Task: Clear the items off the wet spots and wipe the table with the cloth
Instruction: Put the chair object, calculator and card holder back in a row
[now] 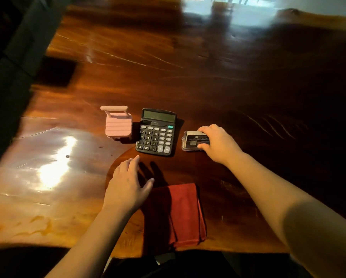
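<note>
On the glossy wooden table (188, 83) three items stand in a row. At the left is a small pink suitcase-shaped toy (118, 125). A black calculator (157, 132) lies in the middle. A clear box of dark cards (193, 141) sits at the right, and my right hand (218, 144) grips its right end with thumb and fingers. My left hand (128, 182) hovers flat with fingers apart, just in front of the calculator and left of a folded red cloth (181, 214) near the front edge. Wet spots are hard to make out under the glare.
The table's left edge runs diagonally beside a dark bench or seat (18, 57). A dark square patch (56, 72) sits near that edge. Bright window glare (56, 165) lies on the left of the tabletop, and the right side is in deep shadow.
</note>
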A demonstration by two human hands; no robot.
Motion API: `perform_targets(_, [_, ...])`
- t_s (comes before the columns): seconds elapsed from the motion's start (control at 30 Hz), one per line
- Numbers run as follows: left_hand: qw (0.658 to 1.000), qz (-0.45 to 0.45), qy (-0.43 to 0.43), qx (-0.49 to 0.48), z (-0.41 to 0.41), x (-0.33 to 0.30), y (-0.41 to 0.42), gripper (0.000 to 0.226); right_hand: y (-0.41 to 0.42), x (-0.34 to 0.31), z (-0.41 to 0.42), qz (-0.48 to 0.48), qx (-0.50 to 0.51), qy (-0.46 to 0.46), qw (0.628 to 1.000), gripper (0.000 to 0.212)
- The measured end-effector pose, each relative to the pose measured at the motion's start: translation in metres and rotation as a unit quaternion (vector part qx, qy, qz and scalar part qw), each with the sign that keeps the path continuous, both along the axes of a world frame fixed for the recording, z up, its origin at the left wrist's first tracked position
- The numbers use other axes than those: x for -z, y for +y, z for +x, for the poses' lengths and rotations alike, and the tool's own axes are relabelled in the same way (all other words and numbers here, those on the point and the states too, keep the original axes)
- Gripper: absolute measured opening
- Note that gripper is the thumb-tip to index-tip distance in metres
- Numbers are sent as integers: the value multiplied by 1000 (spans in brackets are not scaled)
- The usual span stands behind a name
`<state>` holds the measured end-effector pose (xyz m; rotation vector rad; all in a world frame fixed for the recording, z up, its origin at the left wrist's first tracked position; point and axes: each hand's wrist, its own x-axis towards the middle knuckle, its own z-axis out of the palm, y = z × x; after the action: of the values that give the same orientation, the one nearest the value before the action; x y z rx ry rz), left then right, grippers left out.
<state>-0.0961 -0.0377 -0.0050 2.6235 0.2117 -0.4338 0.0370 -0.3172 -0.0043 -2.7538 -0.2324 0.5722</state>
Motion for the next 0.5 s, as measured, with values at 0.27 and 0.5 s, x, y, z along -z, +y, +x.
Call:
perform_targets(0.27, [1000, -9, 1, -17, -5, 5, 16, 84, 20, 12, 0, -48, -12, -1, 999, 47])
perform_targets(0.5, [1000, -18, 3, -15, -3, 2, 19, 83, 20, 12, -8, -27, 23, 13, 999, 60])
